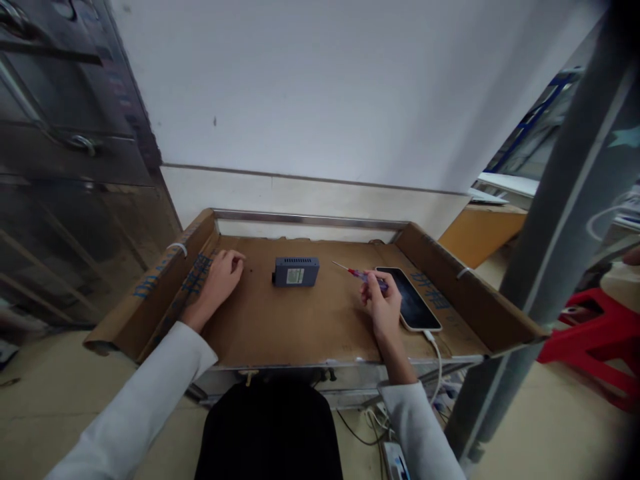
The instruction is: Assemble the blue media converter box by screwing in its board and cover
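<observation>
My right hand (383, 300) grips a screwdriver (367, 277) with a purple, see-through handle and a red collar, its thin shaft pointing left and up. Left of its tip a small dark blue metal box (296, 272) stands on the cardboard, with vent slots along the top and a pale label on the side facing me. My left hand (223, 277) rests near the left cardboard wall, fingers loosely bent, thumb apart, holding nothing. A phone (410, 300) with a dark screen lies just right of my right hand, partly hidden by it.
Cardboard (280, 327) lines the table, with raised walls on both sides. A white cable (437, 353) runs from the phone over the front edge. Right of the table stand a grey post (545, 200) and a red stool (597, 340). A white wall panel (310, 87) rises behind.
</observation>
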Demonstrator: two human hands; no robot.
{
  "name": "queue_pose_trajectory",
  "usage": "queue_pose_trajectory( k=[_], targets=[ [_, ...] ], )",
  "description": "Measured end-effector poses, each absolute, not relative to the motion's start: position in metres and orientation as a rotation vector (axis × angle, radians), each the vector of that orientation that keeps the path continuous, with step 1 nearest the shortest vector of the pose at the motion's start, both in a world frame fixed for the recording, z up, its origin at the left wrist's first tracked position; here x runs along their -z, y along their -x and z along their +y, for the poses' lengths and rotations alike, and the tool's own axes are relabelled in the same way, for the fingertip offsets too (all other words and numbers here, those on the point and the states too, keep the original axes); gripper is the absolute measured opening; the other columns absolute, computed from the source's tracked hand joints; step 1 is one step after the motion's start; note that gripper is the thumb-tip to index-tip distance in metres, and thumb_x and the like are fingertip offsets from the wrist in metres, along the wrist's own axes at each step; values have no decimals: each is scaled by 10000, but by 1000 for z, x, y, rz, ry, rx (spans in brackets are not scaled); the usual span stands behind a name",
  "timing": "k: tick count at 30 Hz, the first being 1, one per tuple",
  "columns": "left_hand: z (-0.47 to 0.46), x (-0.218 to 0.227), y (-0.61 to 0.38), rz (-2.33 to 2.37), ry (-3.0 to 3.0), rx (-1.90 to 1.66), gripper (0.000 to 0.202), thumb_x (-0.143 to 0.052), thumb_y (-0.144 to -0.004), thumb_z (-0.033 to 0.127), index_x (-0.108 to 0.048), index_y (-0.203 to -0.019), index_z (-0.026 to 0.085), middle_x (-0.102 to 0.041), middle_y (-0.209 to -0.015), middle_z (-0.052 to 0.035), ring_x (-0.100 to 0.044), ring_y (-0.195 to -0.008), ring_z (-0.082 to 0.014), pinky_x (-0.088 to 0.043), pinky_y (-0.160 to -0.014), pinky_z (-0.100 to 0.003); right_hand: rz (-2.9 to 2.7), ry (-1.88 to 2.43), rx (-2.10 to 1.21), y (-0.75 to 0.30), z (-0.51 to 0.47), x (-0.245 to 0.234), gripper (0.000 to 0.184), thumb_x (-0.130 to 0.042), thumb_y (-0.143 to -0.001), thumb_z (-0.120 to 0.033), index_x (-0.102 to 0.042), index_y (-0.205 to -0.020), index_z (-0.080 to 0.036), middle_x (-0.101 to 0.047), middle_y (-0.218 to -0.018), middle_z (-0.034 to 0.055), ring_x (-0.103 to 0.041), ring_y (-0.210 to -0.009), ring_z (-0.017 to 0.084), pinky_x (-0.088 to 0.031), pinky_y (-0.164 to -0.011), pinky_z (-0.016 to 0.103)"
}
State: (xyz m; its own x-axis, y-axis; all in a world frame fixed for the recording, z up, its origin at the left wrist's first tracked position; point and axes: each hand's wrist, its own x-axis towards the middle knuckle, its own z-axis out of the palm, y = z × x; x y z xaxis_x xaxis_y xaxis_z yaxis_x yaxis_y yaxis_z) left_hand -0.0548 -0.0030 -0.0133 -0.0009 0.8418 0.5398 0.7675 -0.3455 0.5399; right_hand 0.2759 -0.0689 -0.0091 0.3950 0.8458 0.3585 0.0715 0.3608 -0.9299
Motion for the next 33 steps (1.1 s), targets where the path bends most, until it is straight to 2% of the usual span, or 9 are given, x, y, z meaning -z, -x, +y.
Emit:
queue_pose_trajectory(
  k=[3,6,11,14,17,21,27,33],
  targets=[
    [-5,22,68,1779,-2188,-1149,115,-555,-773,290,-601,-820,196,-599,-827,-55,-576,-849,-231,-468,-843,-380,-1057,1094,-633,-276,-69,9,296,-593,-820,-461,-587,-913,-180,-525,-575,-55,-448,-459,76,-339,-415,197],
    [-8,22,65,1766,-2225,-1104,115,-566,-787,294,-598,-817,188,-591,-860,-69,-584,-864,-239,-470,-846,-387,-1048,1094,-646,-276,-69,9,302,-595,-815,-467,-585,-913,-182,-522,-569,-56,-442,-454,77,-335,-407,194],
    [-7,20,62,1808,-2224,-1088,82,-576,-778,224,-566,-702,194,-594,-793,-67,-591,-821,-244,-477,-792,-386,-1043,1108,-651,-275,-69,8,314,-605,-804,-473,-584,-898,-175,-526,-561,-56,-436,-438,73,-331,-400,191],
    [-9,19,63,1781,-2205,-1156,141,-573,-801,279,-566,-682,205,-618,-757,-56,-596,-776,-231,-486,-756,-377,-1032,1112,-650,-275,-69,8,316,-608,-799,-476,-587,-895,-176,-526,-560,-57,-439,-440,76,-324,-401,194],
    [-18,13,55,1674,-2079,-1233,173,-570,-825,360,-604,-751,207,-664,-788,-47,-616,-740,-206,-503,-731,-353,-998,1088,-640,-274,-69,7,300,-625,-792,-458,-576,-892,-179,-537,-562,-57,-450,-450,81,-336,-416,203],
    [-34,2,33,1469,-1974,-1382,178,-562,-844,383,-579,-805,210,-680,-843,-25,-646,-805,-187,-520,-763,-328,-1008,1039,-608,-271,-67,4,267,-643,-791,-425,-548,-864,-187,-560,-586,-48,-487,-499,91,-389,-465,219],
    [-44,-8,9,1282,-2223,-1562,100,-539,-873,285,-561,-823,200,-627,-839,-18,-613,-787,-149,-511,-746,-290,-1006,923,-478,-247,-74,-18,210,-611,-830,-387,-541,-905,-204,-568,-643,-37,-531,-566,105,-433,-506,236],
    [-43,-8,8,1239,-2365,-1600,73,-547,-897,262,-597,-913,211,-628,-854,-14,-610,-804,-144,-510,-756,-290,-1277,837,-583,-209,-78,-48,136,-583,-861,-341,-572,-918,-218,-574,-644,-38,-530,-549,91,-450,-533,234]
  ],
)
